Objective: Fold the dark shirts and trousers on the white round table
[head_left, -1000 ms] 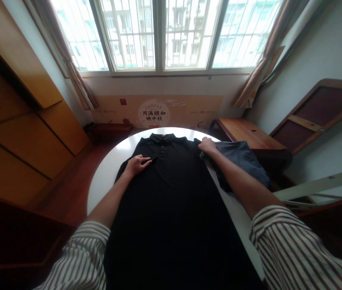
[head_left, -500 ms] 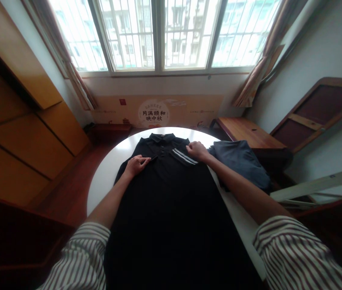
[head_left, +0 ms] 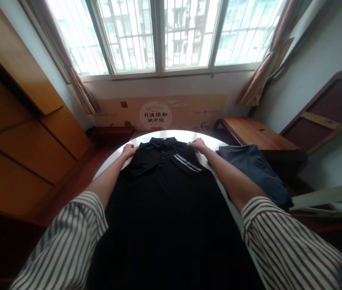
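Observation:
A black polo shirt (head_left: 171,201) lies spread front up, its collar (head_left: 162,141) at the far end and its body running toward me. Both short sleeves are folded inward over the chest; the right-hand sleeve (head_left: 187,162) carries two white stripes. At the shirt's left shoulder edge, my left hand (head_left: 130,150) is closed in a pinch on the black cloth. My right hand (head_left: 199,145) pinches the opposite shoulder edge, its fingertips on the fabric.
The shirt rests on a round white table (head_left: 115,157). Folded dark blue-grey cloth (head_left: 252,171) lies at the table's right side. Beyond it stands a wooden bench (head_left: 255,133). Wooden cabinets (head_left: 22,149) line the left, and a barred window (head_left: 159,36) is ahead.
My left hand has let go of the folded left sleeve and moved outward and away to the shoulder edge. My right hand has shifted slightly from the striped sleeve toward the shoulder.

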A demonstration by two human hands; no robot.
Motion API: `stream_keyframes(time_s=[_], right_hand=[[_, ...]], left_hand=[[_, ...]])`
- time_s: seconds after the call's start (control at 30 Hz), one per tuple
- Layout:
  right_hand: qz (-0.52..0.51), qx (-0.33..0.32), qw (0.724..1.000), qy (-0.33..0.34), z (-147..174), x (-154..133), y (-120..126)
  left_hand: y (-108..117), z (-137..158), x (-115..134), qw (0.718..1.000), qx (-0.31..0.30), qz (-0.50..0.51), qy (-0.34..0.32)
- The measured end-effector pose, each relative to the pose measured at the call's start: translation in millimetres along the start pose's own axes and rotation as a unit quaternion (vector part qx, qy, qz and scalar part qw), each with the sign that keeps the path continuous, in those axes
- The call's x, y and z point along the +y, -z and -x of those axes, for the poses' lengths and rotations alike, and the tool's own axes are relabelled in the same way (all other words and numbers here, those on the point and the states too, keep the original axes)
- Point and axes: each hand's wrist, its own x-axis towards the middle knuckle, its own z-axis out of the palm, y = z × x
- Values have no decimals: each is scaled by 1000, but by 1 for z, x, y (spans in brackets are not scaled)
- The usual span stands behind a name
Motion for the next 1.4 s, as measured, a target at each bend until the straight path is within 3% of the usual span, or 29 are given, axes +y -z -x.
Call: stream_keyframes(time_s=[0.17,0.4,0.57,0.7,0.8,0.87,0.9,1.0,1.07,1.17,1.27,1.4], right_hand=[[-34,58,997,23,-22,8,-6],[-31,133,991,15,-44,17,-1],[18,140,990,19,-32,7,4],[70,89,991,75,-4,-17,18],[92,36,984,149,46,-30,35],[102,-5,971,218,102,-26,48],[123,-38,946,296,135,-20,55],[157,-120,875,442,246,16,71],[180,-169,836,491,313,46,78],[215,-178,804,525,380,89,83],[259,-147,779,551,410,123,83],[272,-57,774,569,419,154,85]], left_hand=[[-24,-18,-6,998,-7,55,38],[-31,-44,-10,997,40,63,34],[-27,-39,4,999,22,28,18],[-11,-16,17,999,1,-1,-42],[13,29,17,994,-31,-11,-105],[35,80,11,980,-65,-16,-189],[47,111,6,965,-91,-16,-247],[84,220,-8,913,-201,-19,-355],[105,291,-18,882,-266,-37,-386],[123,370,-35,843,-291,-76,-447],[130,408,-55,829,-237,-112,-494],[139,415,-79,827,-208,-168,-494]])
